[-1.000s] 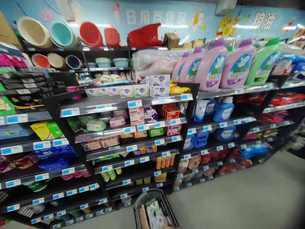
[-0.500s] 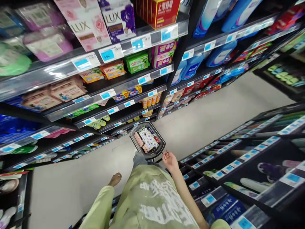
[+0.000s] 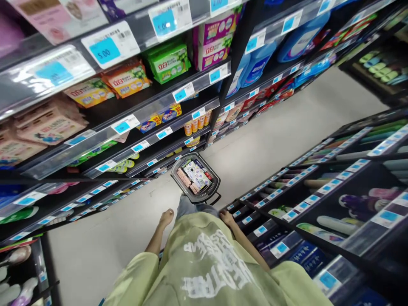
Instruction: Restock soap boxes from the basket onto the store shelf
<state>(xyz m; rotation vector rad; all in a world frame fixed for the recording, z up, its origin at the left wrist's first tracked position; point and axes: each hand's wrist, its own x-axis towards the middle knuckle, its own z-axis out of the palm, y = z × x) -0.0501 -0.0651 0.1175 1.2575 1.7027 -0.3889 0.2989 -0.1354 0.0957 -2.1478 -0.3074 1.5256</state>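
Observation:
A dark shopping basket (image 3: 176, 172) stands on the floor just in front of my legs, its handle (image 3: 214, 201) folded out on the near right side. Packs lie inside: a white patterned pack (image 3: 196, 175) and several pinkish packs (image 3: 186, 180). To the left of my body hangs my left hand (image 3: 166, 217), its fingers curled in with nothing visible in them. My right hand (image 3: 226, 216) hangs by my right hip, a little behind the basket handle and apart from it. Its fingers look curled too, and I see nothing held.
Shelves (image 3: 143, 123) of boxed and wrapped soap rise close on the left, with blue bottles (image 3: 259, 63) farther along. On the right runs another shelf unit (image 3: 321, 208) with slippers. A pale floor aisle (image 3: 270, 131) stretches between them. Another rack (image 3: 41, 263) stands at lower left.
My right hand has drawn back from beside the basket handle to my hip. My left hand has swung forward and right. The view has moved closer to the left shelves.

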